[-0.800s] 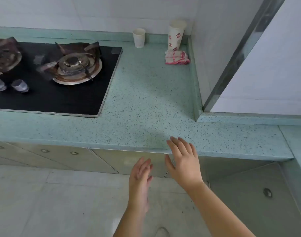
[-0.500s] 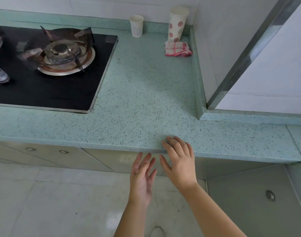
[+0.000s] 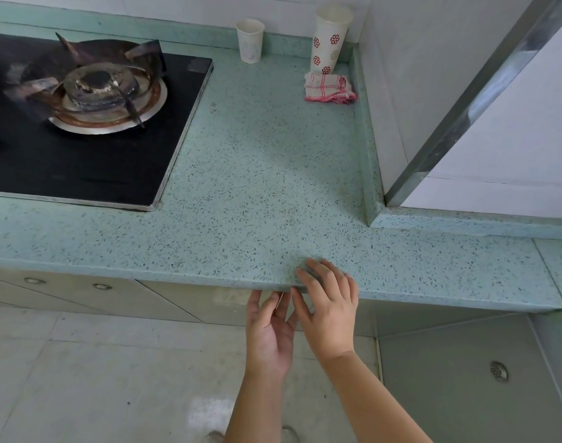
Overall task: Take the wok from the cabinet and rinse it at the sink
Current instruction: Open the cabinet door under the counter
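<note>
No wok and no sink show in the head view. My left hand (image 3: 270, 334) is open, fingers spread, its fingertips at the top of a beige cabinet door (image 3: 190, 302) just below the countertop's front edge. My right hand (image 3: 329, 310) is open too, fingers apart, reaching over the front edge of the speckled green countertop (image 3: 260, 174), fingertips on its lip. Neither hand holds anything. The cabinet doors look closed, so their contents are hidden.
A black gas hob (image 3: 81, 123) with a rusty burner takes up the left of the counter. Two paper cups (image 3: 250, 39) (image 3: 329, 36) and a folded red-checked cloth (image 3: 329, 88) sit at the back corner. Another cabinet door (image 3: 458, 378) stands at right. Tiled floor (image 3: 81, 378) lies below.
Both hands have moved up and forward toward the counter's front edge; the view has shifted right and closer, and the hob has slid left in frame.
</note>
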Demonstrator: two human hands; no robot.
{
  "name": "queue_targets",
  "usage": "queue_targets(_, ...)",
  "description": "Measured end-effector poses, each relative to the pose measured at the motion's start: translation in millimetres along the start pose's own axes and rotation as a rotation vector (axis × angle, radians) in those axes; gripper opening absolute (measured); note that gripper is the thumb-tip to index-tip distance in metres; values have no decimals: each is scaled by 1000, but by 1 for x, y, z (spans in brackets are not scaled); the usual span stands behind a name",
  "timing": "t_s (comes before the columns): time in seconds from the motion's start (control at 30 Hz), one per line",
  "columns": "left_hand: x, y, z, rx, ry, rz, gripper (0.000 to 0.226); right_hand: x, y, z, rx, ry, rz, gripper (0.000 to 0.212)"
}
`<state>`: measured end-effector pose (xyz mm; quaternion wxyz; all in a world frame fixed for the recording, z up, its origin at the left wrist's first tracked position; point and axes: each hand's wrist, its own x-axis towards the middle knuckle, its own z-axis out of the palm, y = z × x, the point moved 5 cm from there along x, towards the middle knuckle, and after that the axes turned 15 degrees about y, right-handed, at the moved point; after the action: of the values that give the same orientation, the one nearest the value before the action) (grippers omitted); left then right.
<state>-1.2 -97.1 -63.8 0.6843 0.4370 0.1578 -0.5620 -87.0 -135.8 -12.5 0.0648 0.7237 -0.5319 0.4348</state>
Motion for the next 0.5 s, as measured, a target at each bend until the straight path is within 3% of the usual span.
queue_targets(0.17,-2,-1,5,-44,-2,8,39,0,-1,-1,-3,3,2,23)
queue_targets(0.37,-5,-1,-4,-53,15,-16,21,2,-5,-3,-27,-21,-11,22)
queue_targets(0.5,-9,-1,-13,21,40,-10,25,2,-6,-5,-16,-58,2,22)
